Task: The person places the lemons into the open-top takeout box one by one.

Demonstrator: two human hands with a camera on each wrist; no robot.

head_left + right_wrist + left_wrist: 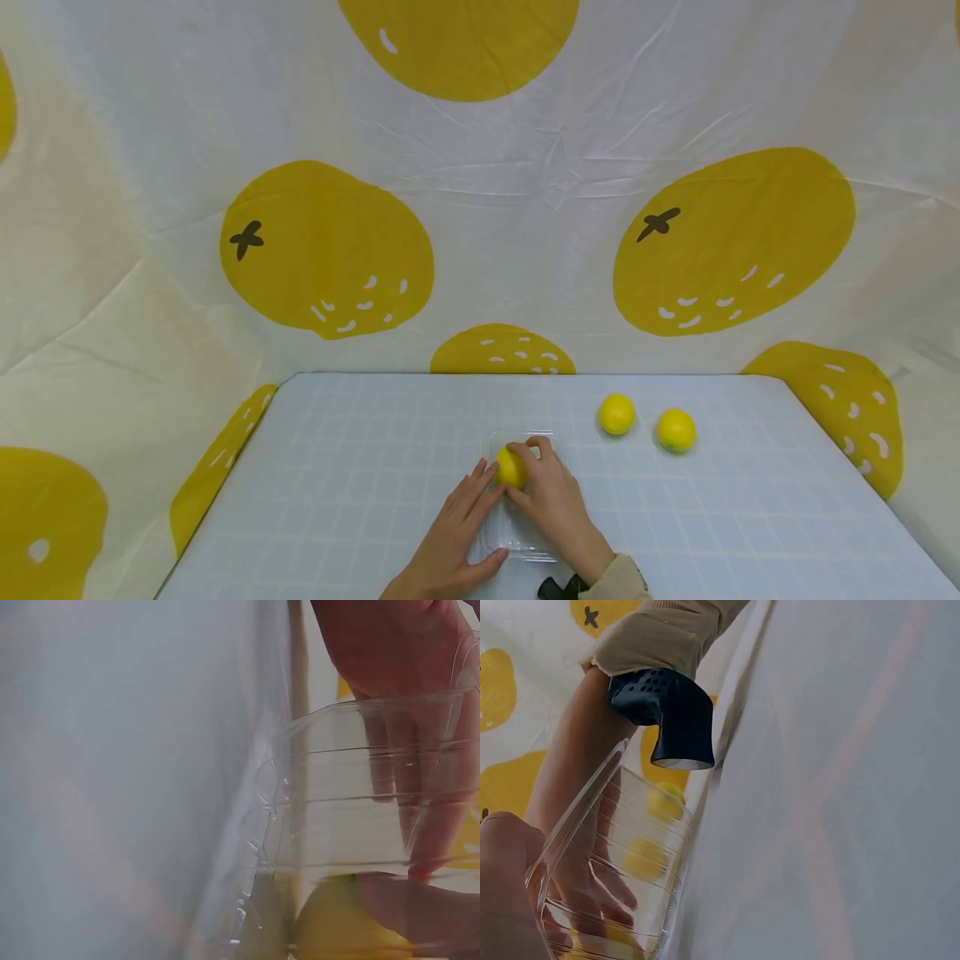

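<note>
Lemon-printed cloth backs a pale checked table (360, 467) where a clear plastic container (517, 546) sits. Inside it, the right hand (551, 500) pinches a lemon (511, 467), while the left hand (450, 533) rests flat against the container's side, fingers straight. Two more lemons (617, 413) lie well apart to the right.

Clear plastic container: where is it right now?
In the head view the clear plastic container sits on the table near the front centre, between the left hand and right hand, which holds a lemon over it.
</note>
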